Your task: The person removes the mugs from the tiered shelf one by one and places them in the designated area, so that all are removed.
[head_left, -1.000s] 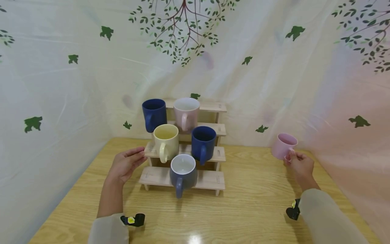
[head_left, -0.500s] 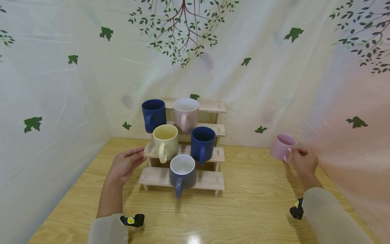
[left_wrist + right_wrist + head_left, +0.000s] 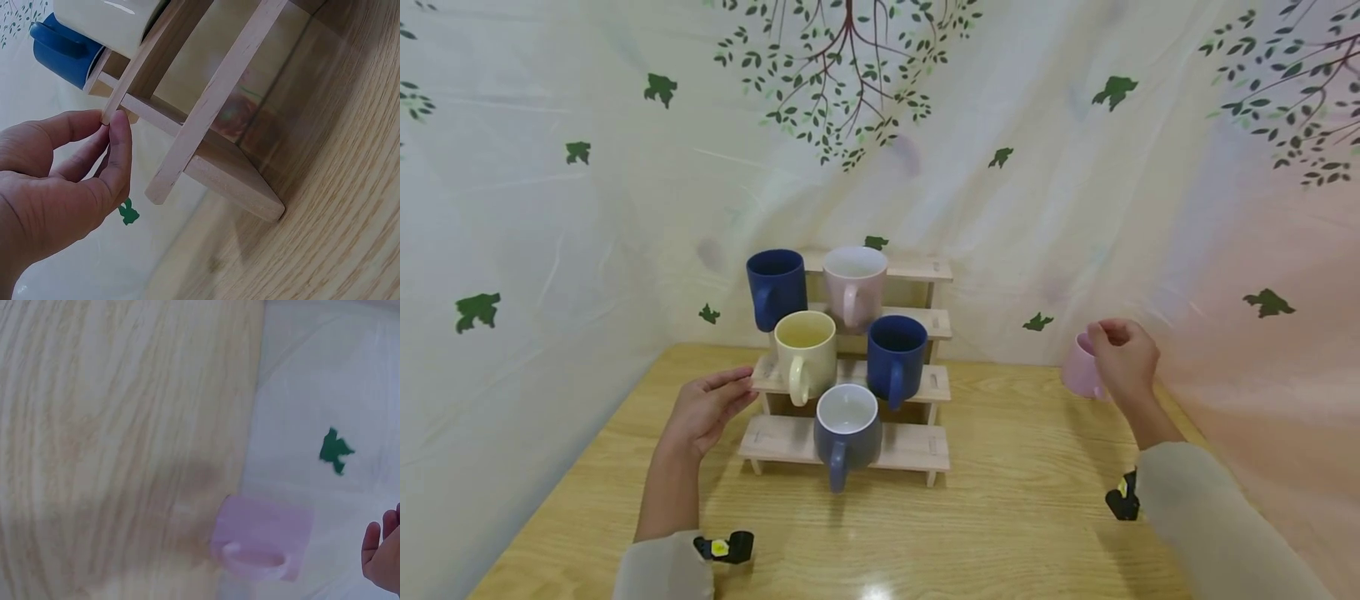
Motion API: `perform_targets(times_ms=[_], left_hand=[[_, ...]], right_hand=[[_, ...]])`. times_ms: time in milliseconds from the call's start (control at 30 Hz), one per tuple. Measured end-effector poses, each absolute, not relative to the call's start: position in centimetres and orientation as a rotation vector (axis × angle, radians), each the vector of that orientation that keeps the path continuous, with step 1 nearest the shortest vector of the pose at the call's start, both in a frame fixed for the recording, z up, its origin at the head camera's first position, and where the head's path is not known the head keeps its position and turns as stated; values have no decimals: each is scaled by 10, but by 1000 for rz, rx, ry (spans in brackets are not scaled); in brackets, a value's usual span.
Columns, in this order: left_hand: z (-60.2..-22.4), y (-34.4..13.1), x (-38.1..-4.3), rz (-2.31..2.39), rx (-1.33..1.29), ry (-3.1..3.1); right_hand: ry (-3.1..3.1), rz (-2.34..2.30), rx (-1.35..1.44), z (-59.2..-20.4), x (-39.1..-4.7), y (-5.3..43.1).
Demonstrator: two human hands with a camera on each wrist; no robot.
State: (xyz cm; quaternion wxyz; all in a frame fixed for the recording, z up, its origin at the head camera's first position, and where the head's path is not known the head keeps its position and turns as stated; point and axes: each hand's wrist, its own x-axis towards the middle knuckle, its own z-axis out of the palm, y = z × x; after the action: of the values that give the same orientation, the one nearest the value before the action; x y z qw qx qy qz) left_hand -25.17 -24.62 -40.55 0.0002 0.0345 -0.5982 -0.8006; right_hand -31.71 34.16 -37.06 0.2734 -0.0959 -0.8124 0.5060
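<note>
With thumb and fingertips, my left hand (image 3: 707, 408) pinches the left end of a tiered wooden display stand (image 3: 917, 446); the left wrist view has that hand (image 3: 69, 181) at one step's end. The right hand (image 3: 1127, 358) is over a pink mug (image 3: 1078, 375) on the right of the table, hiding part of its rim in the head view. Seen from the right wrist, this hand (image 3: 382, 556) is apart from the upright mug (image 3: 265, 534), its fingers bent and holding nothing. On the stand are a yellow mug (image 3: 812, 354), a grey-blue mug (image 3: 853, 442) and several others.
Two dark blue mugs (image 3: 898, 358) and a pale pink mug (image 3: 861, 292) share the stand's upper steps. A leaf-printed cloth (image 3: 985, 233) closes off the back and sides of the wooden table (image 3: 1000, 500).
My right hand let go of the pink mug's handle, drew back to the right, then rose over the mug's rim. The left hand has kept its hold on the stand.
</note>
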Motion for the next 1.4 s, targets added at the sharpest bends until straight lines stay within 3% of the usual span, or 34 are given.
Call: perform_targets(times_ms=[933, 1400], left_hand=[[-405, -246, -250, -2507, 117, -1908], [-406, -247, -251, -2508, 104, -1906]], right_hand=[[-2331, 1132, 711, -299, -287, 178], [-2412, 1165, 883, -287, -271, 125]])
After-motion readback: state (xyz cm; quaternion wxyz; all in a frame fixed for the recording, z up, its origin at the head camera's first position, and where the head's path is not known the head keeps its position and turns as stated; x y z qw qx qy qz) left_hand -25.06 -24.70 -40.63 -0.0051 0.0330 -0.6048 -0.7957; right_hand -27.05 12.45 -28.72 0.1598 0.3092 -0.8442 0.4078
